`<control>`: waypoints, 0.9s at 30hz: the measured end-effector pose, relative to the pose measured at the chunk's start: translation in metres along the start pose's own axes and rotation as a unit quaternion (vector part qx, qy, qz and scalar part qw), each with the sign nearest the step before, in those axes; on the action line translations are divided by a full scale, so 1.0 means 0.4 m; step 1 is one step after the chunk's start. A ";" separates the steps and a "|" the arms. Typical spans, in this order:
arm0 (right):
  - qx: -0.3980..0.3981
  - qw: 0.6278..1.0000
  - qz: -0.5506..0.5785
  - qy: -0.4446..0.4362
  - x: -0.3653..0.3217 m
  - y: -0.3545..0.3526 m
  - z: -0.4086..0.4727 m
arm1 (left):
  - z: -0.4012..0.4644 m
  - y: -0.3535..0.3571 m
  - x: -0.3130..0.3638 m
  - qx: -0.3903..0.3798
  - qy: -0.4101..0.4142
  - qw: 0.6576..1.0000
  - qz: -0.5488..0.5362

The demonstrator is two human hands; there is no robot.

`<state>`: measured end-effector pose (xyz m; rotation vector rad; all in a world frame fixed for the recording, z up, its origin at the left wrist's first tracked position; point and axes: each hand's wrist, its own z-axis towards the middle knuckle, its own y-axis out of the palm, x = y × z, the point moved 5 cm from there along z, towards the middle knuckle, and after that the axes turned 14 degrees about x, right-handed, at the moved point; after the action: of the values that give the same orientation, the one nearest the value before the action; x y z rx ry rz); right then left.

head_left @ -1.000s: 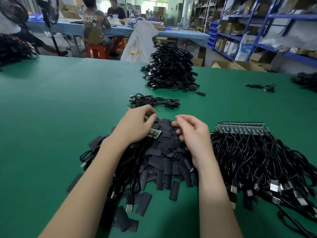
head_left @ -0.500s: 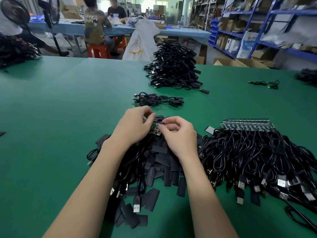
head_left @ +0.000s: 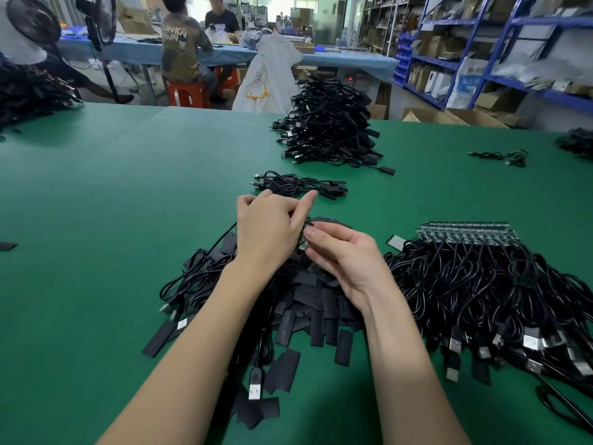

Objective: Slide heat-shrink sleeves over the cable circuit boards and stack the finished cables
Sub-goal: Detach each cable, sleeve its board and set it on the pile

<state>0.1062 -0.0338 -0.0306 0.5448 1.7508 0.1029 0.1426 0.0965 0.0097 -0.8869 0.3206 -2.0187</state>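
Green desk (head_left: 128,220), felt-like surface, carrying all stock listed below.

Item: left hand (head_left: 266,232), back of hand up, fingers curled, index finger stretched forward; it grips the cable circuit board (head_left: 304,240) from the left side. Whether a sleeve sits under these fingers cannot be told.

Item: right hand (head_left: 346,258), fingers curled, thumb and fingertips pinching the same green board from the right. Both hands meet at the board, just above the sleeve heap.

Item: heat-shrink sleeves (head_left: 308,303), flat black strips in a loose heap under and in front of the hands; several strays lie nearer the desk edge, one far left (head_left: 8,246).

Item: unfinished cables (head_left: 481,290), large black tangle to the right, circuit boards lined in a row (head_left: 465,232) at the far edge, USB plugs toward the viewer.

Item: loose cables (head_left: 192,281), left of the sleeve heap, partly under the left forearm.

Item: small stack of finished cables (head_left: 298,185), just beyond the hands.

Item: tall pile of cables (head_left: 330,123), farther back on the desk.

Item: single cable (head_left: 500,156), far right, apart from the rest.

Background: blue shelving (head_left: 513,53), white sack (head_left: 269,78), seated persons (head_left: 184,49) at a blue table (head_left: 353,59), red stool (head_left: 187,93).
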 end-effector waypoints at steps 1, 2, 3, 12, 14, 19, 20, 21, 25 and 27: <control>0.001 1.000 0.003 0.001 0.001 -0.001 0.000 | -0.001 0.001 0.001 0.000 0.001 1.000 -0.004; 0.003 1.000 0.004 0.002 0.001 -0.001 0.000 | -0.001 0.001 0.002 0.000 0.001 1.000 -0.007; 0.003 1.000 0.005 0.004 0.001 -0.001 -0.001 | -0.002 0.002 0.002 0.000 0.002 1.000 -0.008; -0.028 0.999 0.022 0.030 0.001 0.001 -0.002 | 0.000 0.009 0.005 -0.009 0.000 1.000 -0.025; -0.030 0.998 0.029 0.038 0.002 0.004 -0.004 | 0.002 0.009 0.002 -0.016 -0.008 0.999 -0.040; -0.038 0.997 0.050 0.050 0.002 0.013 -0.011 | -0.002 0.012 -0.005 -0.030 -0.055 0.993 -0.102; -0.043 0.996 0.057 0.050 0.002 0.017 -0.013 | -0.002 0.014 -0.007 -0.033 -0.071 0.990 -0.119; -0.046 0.996 0.059 0.045 0.000 0.020 -0.013 | 0.001 0.016 -0.012 -0.037 -0.083 0.987 -0.132; -0.055 0.998 0.006 0.025 -0.014 0.005 -0.018 | 0.013 0.002 -0.049 -0.055 -0.130 0.979 -0.144; -0.024 0.999 -0.041 0.017 -0.020 -0.020 -0.011 | 0.016 -0.016 -0.060 -0.035 -0.104 0.990 -0.094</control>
<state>0.1007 -0.0432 -0.0252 0.4379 1.7967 0.0961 0.1516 0.1203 0.0065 -1.1999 0.1968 -2.0720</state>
